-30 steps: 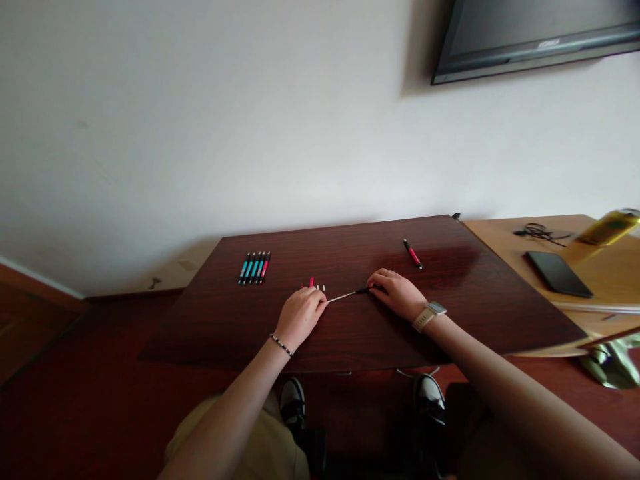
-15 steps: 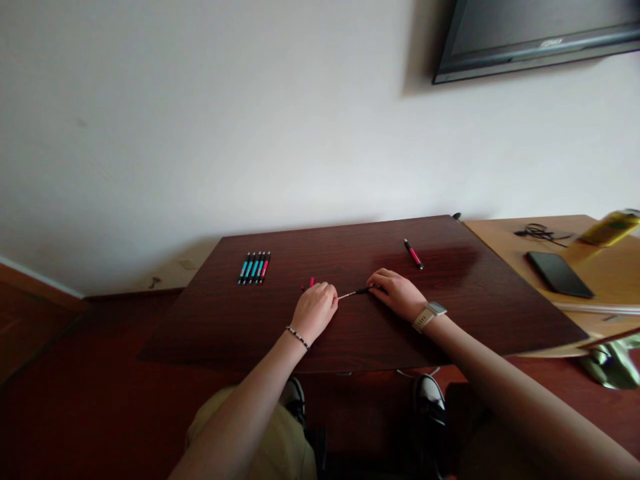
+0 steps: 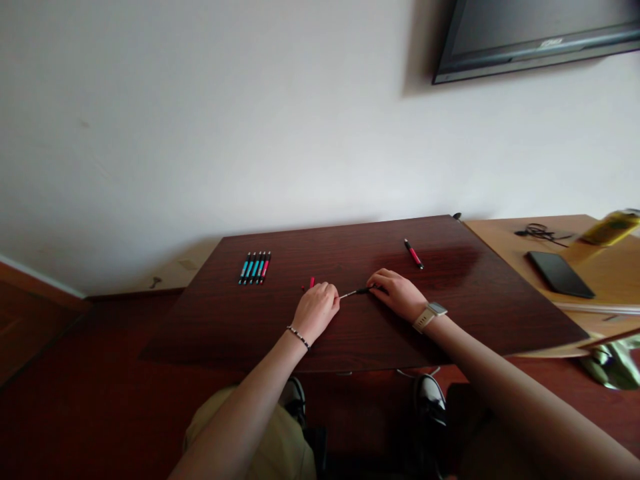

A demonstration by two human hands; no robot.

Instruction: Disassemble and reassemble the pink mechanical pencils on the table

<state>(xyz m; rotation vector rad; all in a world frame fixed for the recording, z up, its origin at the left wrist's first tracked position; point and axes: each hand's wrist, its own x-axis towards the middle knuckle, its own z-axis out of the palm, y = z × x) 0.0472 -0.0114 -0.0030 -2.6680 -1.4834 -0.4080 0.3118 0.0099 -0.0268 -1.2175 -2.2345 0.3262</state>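
Over the dark wooden table [image 3: 360, 340], my left hand [image 3: 316, 312] is closed in a pinch on one end of a thin, pale pen refill [image 3: 348, 295]. The refill's other end runs into a black pen part [image 3: 362, 291], which my right hand [image 3: 399, 294] grips between thumb and fingers. Just behind my left hand lies a pink pen barrel [image 3: 312, 282], partly covered by the hand, with a small dark red piece [image 3: 303, 288] beside it. A whole pink and black pen [image 3: 413, 254] rests beyond my right hand.
Several blue pens and one pink pen stand in a neat row [image 3: 255, 268] at the table's left. On the lighter desk [image 3: 610, 270] to the right are a black phone [image 3: 560, 274], a black cable [image 3: 543, 232] and a yellow can [image 3: 611, 228]. A television [image 3: 535, 40] hangs above.
My left hand has shifted very slightly to the right along with the refill's end. Otherwise both hands keep their grips, and the pens lie where they were.
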